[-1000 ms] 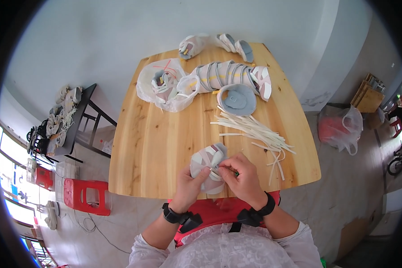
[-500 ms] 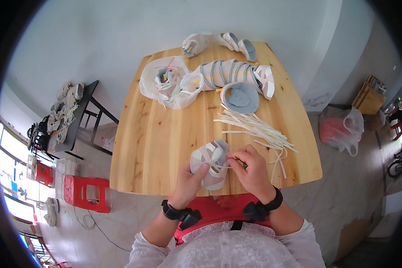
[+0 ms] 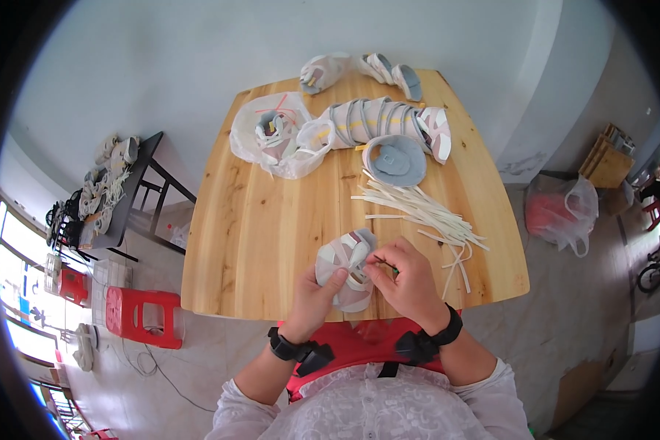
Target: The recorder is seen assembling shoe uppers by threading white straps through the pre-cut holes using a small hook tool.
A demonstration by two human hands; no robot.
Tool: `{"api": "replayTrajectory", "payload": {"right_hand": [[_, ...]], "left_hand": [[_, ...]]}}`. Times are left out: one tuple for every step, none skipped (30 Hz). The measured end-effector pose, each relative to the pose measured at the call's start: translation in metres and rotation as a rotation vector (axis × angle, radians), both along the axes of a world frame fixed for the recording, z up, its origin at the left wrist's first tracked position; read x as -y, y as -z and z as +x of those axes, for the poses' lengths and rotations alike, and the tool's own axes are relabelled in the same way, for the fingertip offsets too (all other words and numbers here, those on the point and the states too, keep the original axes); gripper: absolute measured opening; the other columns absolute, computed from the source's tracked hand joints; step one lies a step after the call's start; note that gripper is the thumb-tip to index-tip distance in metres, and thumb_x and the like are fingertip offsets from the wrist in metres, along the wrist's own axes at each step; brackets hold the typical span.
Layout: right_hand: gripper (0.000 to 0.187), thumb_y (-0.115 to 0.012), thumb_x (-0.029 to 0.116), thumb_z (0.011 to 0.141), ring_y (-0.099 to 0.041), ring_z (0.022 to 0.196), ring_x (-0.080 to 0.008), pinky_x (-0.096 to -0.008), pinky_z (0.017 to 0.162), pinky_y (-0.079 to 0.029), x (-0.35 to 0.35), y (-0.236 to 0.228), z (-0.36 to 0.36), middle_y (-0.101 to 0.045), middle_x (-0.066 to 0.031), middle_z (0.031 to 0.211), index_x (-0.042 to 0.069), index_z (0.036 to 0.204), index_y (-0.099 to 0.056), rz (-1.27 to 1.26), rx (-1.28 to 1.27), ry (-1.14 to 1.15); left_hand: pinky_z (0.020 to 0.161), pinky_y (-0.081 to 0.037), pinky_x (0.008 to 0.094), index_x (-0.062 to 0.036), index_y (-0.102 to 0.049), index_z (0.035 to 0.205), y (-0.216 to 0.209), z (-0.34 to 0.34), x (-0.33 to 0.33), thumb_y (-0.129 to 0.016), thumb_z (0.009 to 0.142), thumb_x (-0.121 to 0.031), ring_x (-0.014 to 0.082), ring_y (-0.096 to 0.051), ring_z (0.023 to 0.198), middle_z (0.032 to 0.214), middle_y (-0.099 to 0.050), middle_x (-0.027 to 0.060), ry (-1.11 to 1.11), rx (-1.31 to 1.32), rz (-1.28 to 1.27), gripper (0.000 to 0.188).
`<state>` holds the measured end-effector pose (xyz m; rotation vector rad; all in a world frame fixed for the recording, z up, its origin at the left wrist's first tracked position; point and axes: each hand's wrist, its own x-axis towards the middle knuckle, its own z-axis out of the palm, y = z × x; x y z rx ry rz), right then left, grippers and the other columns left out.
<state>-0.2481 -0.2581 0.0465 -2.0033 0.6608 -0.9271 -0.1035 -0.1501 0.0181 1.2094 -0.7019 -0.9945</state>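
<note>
A white and mauve shoe upper (image 3: 353,292) stands at the table's near edge, with a pale lace across its front. My left hand (image 3: 314,299) is closed around its left side, thumb pressed on the front beside the lace. At the upper's right side, my right hand (image 3: 407,282) pinches a thin dark tool (image 3: 380,260) with a green part showing near the palm. Its fingertips are close to the eyelets, and they hide the lace's end. Beyond the right hand lies a loose bundle of flat white laces (image 3: 418,209).
Nested shoe uppers (image 3: 374,123) lie in a row across the table, beside a plastic bag (image 3: 246,139) holding more. One grey-lined upper (image 3: 396,163) sits in front. More uppers (image 3: 323,72) rest at the far edge. A red stool (image 3: 143,317) stands left of the wooden table (image 3: 257,235).
My right hand has moved left, its fingertips now against the upper's side. The lace stretched toward that hand before is now mostly hidden. My left hand and the upper have shifted slightly right.
</note>
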Motion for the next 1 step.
{"api": "replayTrajectory", "payload": {"right_hand": [[0.01,-0.069,0.009,0.077,-0.06,0.068,-0.0221,-0.031,0.059,-0.046,-0.0008,0.0012,0.0005,-0.057,-0.0094,0.08,0.003,0.084,-0.065,-0.028,-0.013,-0.019]], "left_hand": [[0.082,-0.049,0.0277,-0.0005,-0.058,0.115,0.0002,-0.0002,0.0,-0.059,0.092,-0.014,0.0105,-0.059,0.094,0.105,-0.065,0.0048,-0.002,-0.001,0.0,0.026]]}}
